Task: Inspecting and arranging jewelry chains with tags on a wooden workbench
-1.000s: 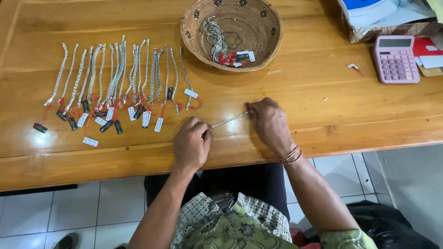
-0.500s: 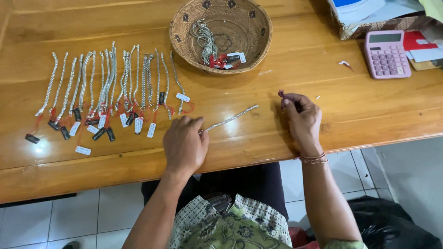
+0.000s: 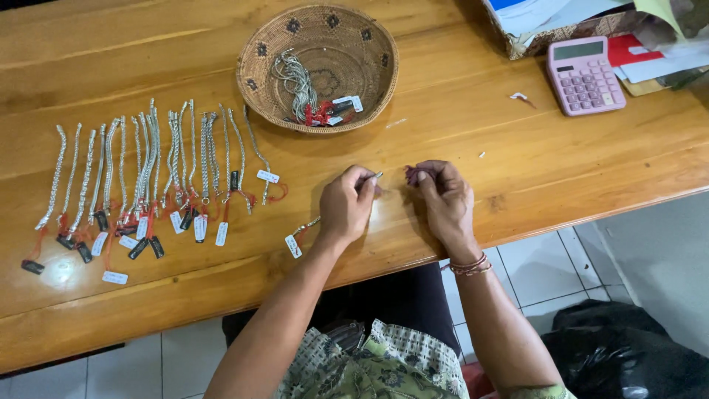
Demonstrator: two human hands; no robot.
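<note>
Small jewellery shop or craft workroom. Wooden bench (image 3: 517, 155) carries a row of tagged silver bracelets (image 3: 148, 177) laid out side by side, a woven basket (image 3: 369, 44) holding more, a pink calculator (image 3: 586, 75), stacked papers (image 3: 539, 15). Tiled floor (image 3: 546, 266) below.

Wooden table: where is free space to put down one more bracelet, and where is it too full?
Bare table lies between the woven basket, the pink calculator and the right hand. Another strip runs along the near edge below the row of bracelets. That row and the basket are crowded.
</note>
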